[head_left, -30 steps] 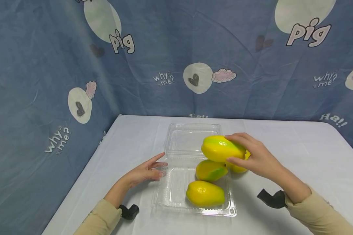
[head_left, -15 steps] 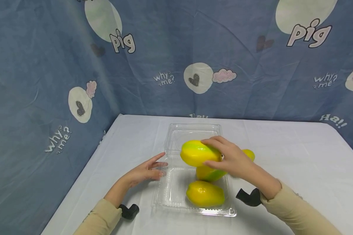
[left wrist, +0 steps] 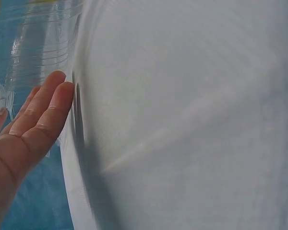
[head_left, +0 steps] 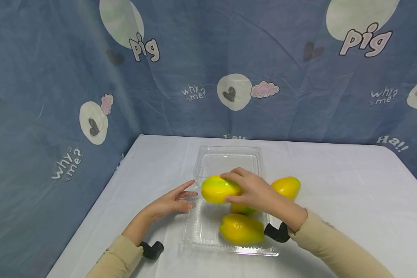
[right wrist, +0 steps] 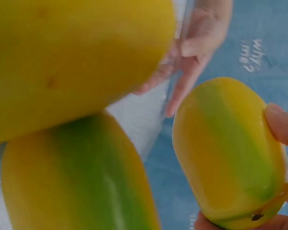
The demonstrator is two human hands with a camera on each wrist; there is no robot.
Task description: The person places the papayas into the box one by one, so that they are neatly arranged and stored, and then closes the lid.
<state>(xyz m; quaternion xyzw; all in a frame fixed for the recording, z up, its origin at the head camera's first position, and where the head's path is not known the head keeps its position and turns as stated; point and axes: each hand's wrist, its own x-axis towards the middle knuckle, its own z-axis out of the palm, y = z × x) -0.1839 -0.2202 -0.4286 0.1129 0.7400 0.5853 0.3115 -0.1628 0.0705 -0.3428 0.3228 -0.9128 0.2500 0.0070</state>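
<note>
My right hand (head_left: 251,188) grips a glossy yellow papaya (head_left: 219,190) with a green streak, thumb and fingers round one end. It is held over the left part of the clear plastic box (head_left: 203,231). Inside the box lie a second papaya (head_left: 241,209), partly hidden by my right hand, and a third papaya (head_left: 242,229) near the front. The right wrist view shows the held papaya (right wrist: 230,153) close to the fingertips. At the box's left edge my left hand (head_left: 172,201) has its fingers extended; in the left wrist view these fingers (left wrist: 48,112) are right by the clear wall.
The box's lid (head_left: 229,158) lies folded back behind it. Another yellow papaya (head_left: 287,187) is on the white tablecloth (head_left: 351,185) right of the box, partly behind my right forearm. A blue printed curtain (head_left: 292,112) hangs at the back and left.
My right hand has carried the papaya leftward and lower, from the box's right side to over its left part. The papaya on the right has come into view. My left hand stays in place.
</note>
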